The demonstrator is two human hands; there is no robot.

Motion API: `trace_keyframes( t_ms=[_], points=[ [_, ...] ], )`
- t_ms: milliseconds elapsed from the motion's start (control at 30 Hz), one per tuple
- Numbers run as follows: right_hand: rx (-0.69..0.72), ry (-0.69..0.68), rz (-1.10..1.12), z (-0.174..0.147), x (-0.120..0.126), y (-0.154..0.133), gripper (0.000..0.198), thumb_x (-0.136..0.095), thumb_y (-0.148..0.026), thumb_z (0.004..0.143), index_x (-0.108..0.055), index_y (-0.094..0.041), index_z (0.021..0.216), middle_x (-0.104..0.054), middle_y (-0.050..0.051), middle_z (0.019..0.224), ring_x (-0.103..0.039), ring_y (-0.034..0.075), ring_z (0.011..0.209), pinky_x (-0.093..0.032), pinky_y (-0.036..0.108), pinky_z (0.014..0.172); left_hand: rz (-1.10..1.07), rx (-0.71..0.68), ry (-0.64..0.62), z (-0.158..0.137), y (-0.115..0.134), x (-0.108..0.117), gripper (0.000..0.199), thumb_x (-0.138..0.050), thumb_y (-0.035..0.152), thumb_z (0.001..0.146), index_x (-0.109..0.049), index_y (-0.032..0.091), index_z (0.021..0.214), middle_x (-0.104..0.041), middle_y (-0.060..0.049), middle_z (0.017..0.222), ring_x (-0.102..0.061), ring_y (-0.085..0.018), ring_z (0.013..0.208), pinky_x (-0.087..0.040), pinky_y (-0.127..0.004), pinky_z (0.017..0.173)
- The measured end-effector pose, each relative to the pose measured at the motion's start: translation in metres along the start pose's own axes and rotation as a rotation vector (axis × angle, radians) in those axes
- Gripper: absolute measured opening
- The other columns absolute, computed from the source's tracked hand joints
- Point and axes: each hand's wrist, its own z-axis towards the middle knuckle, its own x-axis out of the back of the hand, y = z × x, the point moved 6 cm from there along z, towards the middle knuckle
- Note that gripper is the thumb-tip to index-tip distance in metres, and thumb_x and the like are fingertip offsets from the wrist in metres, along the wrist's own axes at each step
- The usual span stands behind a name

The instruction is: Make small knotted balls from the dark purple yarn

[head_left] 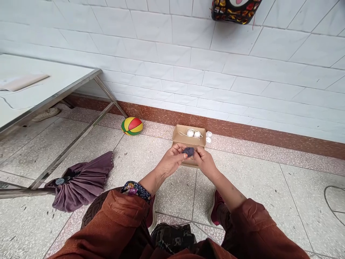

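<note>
My left hand (174,157) is closed round a small dark blue-grey ball of yarn (188,151), thumb at its front. At the ball's right side, the fingers of my right hand (204,159) are pinched together against it; any loose strand between them is too small to make out. Just beyond and below both hands, an open cardboard box (176,135) sits on the floor by the wall. Inside it lie two white balls of string (190,133) with loose ends. A few white round pieces (208,134) are on the floor against the box's right side.
To the left stands a metal-framed table (78,83), with a multicoloured ball (132,126) near its leg. A folded purple umbrella (83,180) lies on the floor. A patterned bag (234,12) hangs on the tiled wall. A thin cable (326,201) is at far right.
</note>
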Motion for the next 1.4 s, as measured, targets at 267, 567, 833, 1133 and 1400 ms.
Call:
trace_keyframes(
  t_ms=[267, 567, 833, 1133, 1400],
  points=[
    [0.266, -0.320, -0.281, -0.020, -0.024, -0.023, 0.018, -0.042, -0.027, 0.101, -0.058, -0.021, 0.097, -0.065, 0.005, 0.091, -0.062, 0.018, 0.083, -0.048, 0.029, 0.075, 0.252, -0.138, 0.291, 0.016, 0.004, 0.031, 0.032, -0.080, 0.019, 0.063, -0.061, 0.017, 0.089, -0.064, 0.002, 0.082, -0.059, -0.010, 0.076, -0.047, -0.026, 0.076],
    [0.205, 0.035, -0.106, -0.002, 0.026, -0.021, 0.019, -0.046, -0.028, 0.099, -0.061, -0.022, 0.089, -0.066, 0.004, 0.085, -0.061, 0.019, 0.083, -0.048, 0.031, 0.078, 0.457, -0.016, -0.088, 0.003, -0.006, 0.000, 0.030, -0.079, 0.020, 0.067, -0.060, 0.017, 0.090, -0.065, -0.001, 0.085, -0.059, -0.011, 0.074, -0.044, -0.026, 0.071],
    [0.093, -0.093, -0.176, -0.003, -0.004, 0.006, 0.020, -0.041, -0.028, 0.100, -0.059, -0.022, 0.093, -0.063, 0.003, 0.085, -0.060, 0.018, 0.078, -0.046, 0.029, 0.070, 0.062, -0.034, -0.028, 0.003, 0.003, 0.001, 0.040, -0.080, 0.022, 0.069, -0.065, 0.021, 0.106, -0.066, -0.004, 0.101, -0.061, -0.015, 0.091, -0.049, -0.030, 0.084],
    [0.285, -0.398, -0.417, -0.026, -0.034, -0.013, 0.020, -0.043, -0.028, 0.101, -0.059, -0.022, 0.092, -0.064, 0.003, 0.082, -0.060, 0.017, 0.070, -0.045, 0.026, 0.062, 0.261, -0.100, 0.256, 0.020, 0.011, 0.036, 0.035, -0.080, 0.019, 0.062, -0.066, 0.017, 0.094, -0.069, -0.002, 0.089, -0.061, -0.012, 0.082, -0.047, -0.029, 0.083],
    [0.242, -0.071, -0.163, -0.006, 0.019, -0.039, 0.026, -0.043, -0.034, 0.101, -0.065, -0.022, 0.093, -0.069, 0.004, 0.087, -0.064, 0.019, 0.081, -0.049, 0.030, 0.075, 0.607, -0.078, -0.022, 0.003, 0.004, 0.013, 0.028, -0.075, 0.019, 0.065, -0.065, 0.016, 0.091, -0.066, -0.002, 0.085, -0.058, -0.012, 0.073, -0.045, -0.026, 0.070]
  ],
)
